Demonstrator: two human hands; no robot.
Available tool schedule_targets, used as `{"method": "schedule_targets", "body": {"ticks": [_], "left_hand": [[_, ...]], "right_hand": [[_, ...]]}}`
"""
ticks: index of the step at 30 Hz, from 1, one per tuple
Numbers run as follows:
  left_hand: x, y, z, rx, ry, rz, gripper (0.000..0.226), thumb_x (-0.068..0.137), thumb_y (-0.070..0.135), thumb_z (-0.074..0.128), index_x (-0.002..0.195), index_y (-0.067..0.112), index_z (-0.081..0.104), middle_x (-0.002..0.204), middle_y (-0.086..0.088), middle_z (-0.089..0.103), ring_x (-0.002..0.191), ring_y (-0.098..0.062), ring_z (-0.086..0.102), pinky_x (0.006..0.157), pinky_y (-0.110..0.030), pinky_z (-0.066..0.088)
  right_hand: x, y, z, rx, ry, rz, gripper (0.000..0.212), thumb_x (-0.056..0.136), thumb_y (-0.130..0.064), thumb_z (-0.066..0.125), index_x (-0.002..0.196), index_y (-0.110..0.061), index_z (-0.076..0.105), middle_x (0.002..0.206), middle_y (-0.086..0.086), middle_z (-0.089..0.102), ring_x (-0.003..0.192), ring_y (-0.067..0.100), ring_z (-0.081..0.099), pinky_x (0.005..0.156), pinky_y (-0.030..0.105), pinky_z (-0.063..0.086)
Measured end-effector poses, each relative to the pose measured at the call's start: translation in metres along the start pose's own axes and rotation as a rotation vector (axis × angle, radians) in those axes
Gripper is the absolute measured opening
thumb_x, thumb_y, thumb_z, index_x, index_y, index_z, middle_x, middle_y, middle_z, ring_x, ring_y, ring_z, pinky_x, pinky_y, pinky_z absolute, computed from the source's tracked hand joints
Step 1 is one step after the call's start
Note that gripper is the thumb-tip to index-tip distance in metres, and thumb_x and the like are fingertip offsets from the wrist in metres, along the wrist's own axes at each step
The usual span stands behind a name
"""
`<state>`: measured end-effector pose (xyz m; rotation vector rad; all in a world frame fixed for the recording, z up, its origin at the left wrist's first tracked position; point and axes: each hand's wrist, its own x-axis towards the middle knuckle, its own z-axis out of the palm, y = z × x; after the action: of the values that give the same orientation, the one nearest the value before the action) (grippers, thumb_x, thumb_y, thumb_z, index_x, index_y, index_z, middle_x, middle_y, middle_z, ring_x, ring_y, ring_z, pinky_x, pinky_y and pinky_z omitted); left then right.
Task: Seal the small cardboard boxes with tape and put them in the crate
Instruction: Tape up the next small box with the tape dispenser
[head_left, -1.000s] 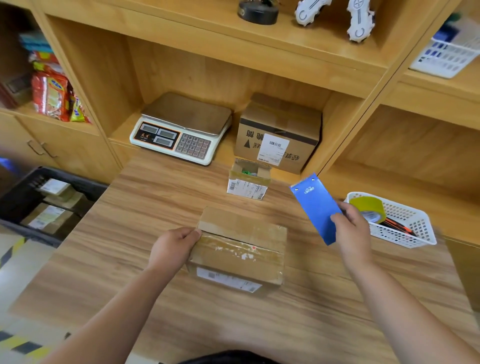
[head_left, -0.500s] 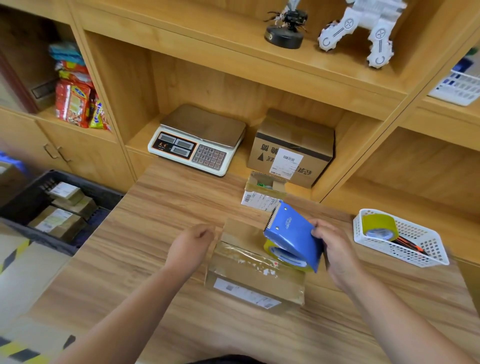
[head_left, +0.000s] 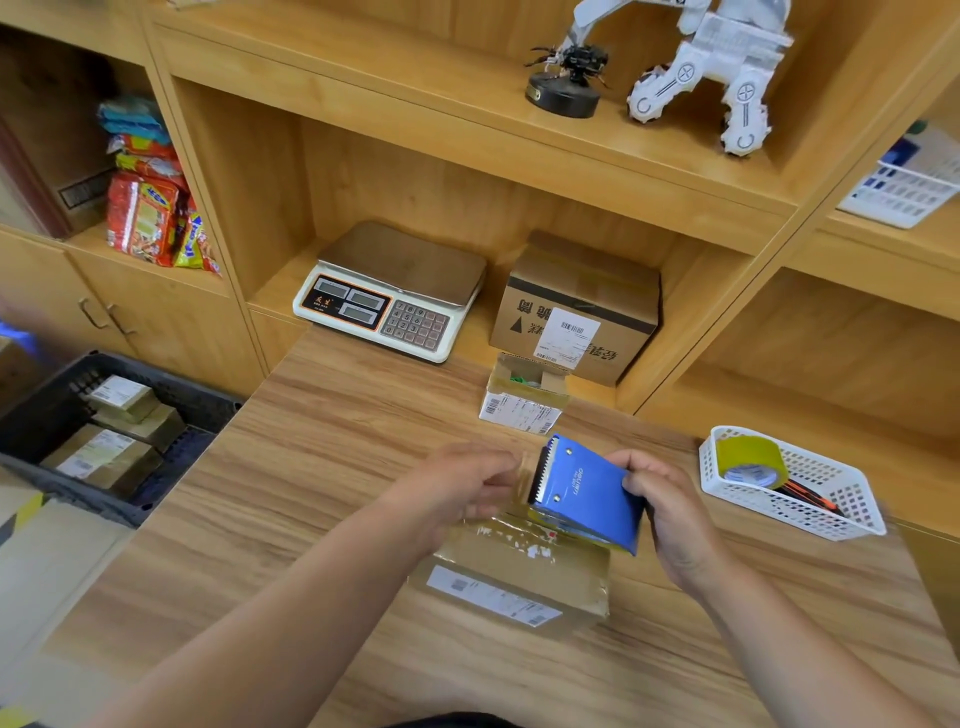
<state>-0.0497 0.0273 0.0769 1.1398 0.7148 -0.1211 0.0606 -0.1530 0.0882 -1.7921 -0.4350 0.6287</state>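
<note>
A small cardboard box (head_left: 519, 577) with a white label lies on the wooden table in front of me. Just above it, my right hand (head_left: 670, 509) grips a blue tape dispenser (head_left: 587, 499), its toothed edge turned left. My left hand (head_left: 457, 488) is blurred; its curled fingers meet at that edge and seem to pinch the clear tape end. Further back stands a second small box (head_left: 522, 410) with open flaps. The black crate (head_left: 171, 384) sits low at the left, with several labelled boxes (head_left: 104, 457) inside.
At the table's right stands a white basket (head_left: 831, 525) with a yellow tape roll (head_left: 748, 460) in it. A scale (head_left: 395, 296) and a larger carton (head_left: 576, 306) sit in the shelf niche behind. Wooden shelves surround the table.
My right hand brought the dispenser from the right to above the box. My left hand left the box's side and rose to the dispenser's toothed edge.
</note>
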Motion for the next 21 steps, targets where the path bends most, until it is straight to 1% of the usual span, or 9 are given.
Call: {"method": "schedule_targets", "body": {"ticks": [2, 5, 8, 11, 14, 16, 18, 19, 21], "left_hand": [[-0.001, 0.0, 0.001, -0.005, 0.021, 0.03, 0.003, 0.087, 0.016, 0.066, 0.089, 0.015, 0.068, 0.083, 0.0, 0.071, 0.079, -0.012, 0.065, 0.071, -0.025, 0.051], [-0.002, 0.0, -0.002, -0.012, 0.064, 0.085, 0.009, 0.083, 0.006, 0.069, 0.079, 0.013, 0.069, 0.067, 0.002, 0.067, 0.059, -0.006, 0.056, 0.051, -0.016, 0.043], [-0.005, 0.0, -0.003, 0.012, 0.105, 0.114, 0.009, 0.082, 0.008, 0.072, 0.077, 0.015, 0.069, 0.061, 0.009, 0.067, 0.056, -0.003, 0.054, 0.055, -0.017, 0.044], [-0.004, -0.001, -0.005, 0.023, 0.151, 0.166, 0.004, 0.081, 0.007, 0.073, 0.08, 0.01, 0.07, 0.069, 0.003, 0.07, 0.059, -0.005, 0.057, 0.06, -0.02, 0.047], [-0.003, -0.001, -0.008, -0.003, 0.187, 0.203, 0.006, 0.08, -0.001, 0.071, 0.078, 0.003, 0.068, 0.071, -0.004, 0.071, 0.056, -0.006, 0.061, 0.054, -0.017, 0.049], [-0.003, 0.0, -0.011, 0.005, 0.203, 0.209, 0.004, 0.081, -0.001, 0.07, 0.079, 0.001, 0.068, 0.07, -0.008, 0.07, 0.055, -0.008, 0.061, 0.053, -0.017, 0.05], [-0.003, 0.0, -0.015, 0.022, 0.203, 0.227, 0.001, 0.083, -0.003, 0.067, 0.081, -0.003, 0.067, 0.062, -0.009, 0.065, 0.05, -0.008, 0.058, 0.051, -0.017, 0.049], [-0.003, -0.001, -0.017, 0.034, 0.208, 0.238, 0.004, 0.083, -0.005, 0.065, 0.08, -0.003, 0.067, 0.059, -0.008, 0.063, 0.048, -0.007, 0.057, 0.051, -0.016, 0.049], [-0.002, -0.003, -0.022, 0.063, 0.227, 0.253, 0.009, 0.084, -0.006, 0.064, 0.077, 0.0, 0.067, 0.058, -0.006, 0.064, 0.049, -0.007, 0.058, 0.053, -0.016, 0.05]], "right_hand": [[-0.001, -0.001, -0.001, 0.0, -0.009, -0.01, 0.031, 0.064, -0.016, 0.04, 0.079, -0.002, 0.063, 0.068, 0.001, 0.063, 0.058, 0.006, 0.05, 0.049, 0.015, 0.037], [-0.004, -0.004, -0.003, -0.01, -0.017, -0.021, 0.029, 0.064, -0.017, 0.041, 0.078, -0.003, 0.063, 0.068, -0.001, 0.064, 0.057, 0.004, 0.051, 0.049, 0.014, 0.037], [-0.007, -0.008, -0.005, -0.045, -0.036, -0.009, 0.027, 0.066, -0.021, 0.044, 0.079, -0.01, 0.065, 0.071, -0.002, 0.065, 0.06, 0.006, 0.051, 0.052, 0.019, 0.036], [-0.011, -0.012, -0.006, -0.135, -0.091, 0.009, 0.028, 0.06, -0.041, 0.064, 0.083, -0.025, 0.065, 0.078, -0.004, 0.066, 0.066, 0.007, 0.055, 0.061, 0.026, 0.04], [-0.015, -0.018, -0.004, -0.455, -0.141, 0.01, 0.052, 0.048, -0.055, 0.074, 0.094, -0.045, 0.054, 0.093, -0.016, 0.062, 0.084, 0.008, 0.059, 0.071, 0.028, 0.05], [-0.017, -0.024, 0.0, -0.837, -0.174, -0.04, 0.071, 0.048, -0.061, 0.076, 0.108, -0.051, 0.04, 0.104, -0.031, 0.046, 0.101, 0.01, 0.046, 0.079, 0.029, 0.043], [-0.02, -0.026, 0.005, -1.107, -0.171, -0.119, 0.085, 0.056, -0.059, 0.076, 0.125, -0.046, 0.028, 0.11, -0.031, 0.033, 0.104, 0.01, 0.032, 0.082, 0.026, 0.03], [-0.021, -0.024, 0.007, -1.17, -0.155, -0.2, 0.085, 0.06, -0.058, 0.074, 0.129, -0.041, 0.027, 0.114, -0.027, 0.032, 0.101, 0.009, 0.031, 0.083, 0.024, 0.025], [-0.02, -0.018, 0.009, -1.21, -0.109, -0.407, 0.076, 0.065, -0.054, 0.069, 0.128, -0.035, 0.031, 0.116, -0.016, 0.041, 0.094, 0.01, 0.04, 0.082, 0.021, 0.019]]}}
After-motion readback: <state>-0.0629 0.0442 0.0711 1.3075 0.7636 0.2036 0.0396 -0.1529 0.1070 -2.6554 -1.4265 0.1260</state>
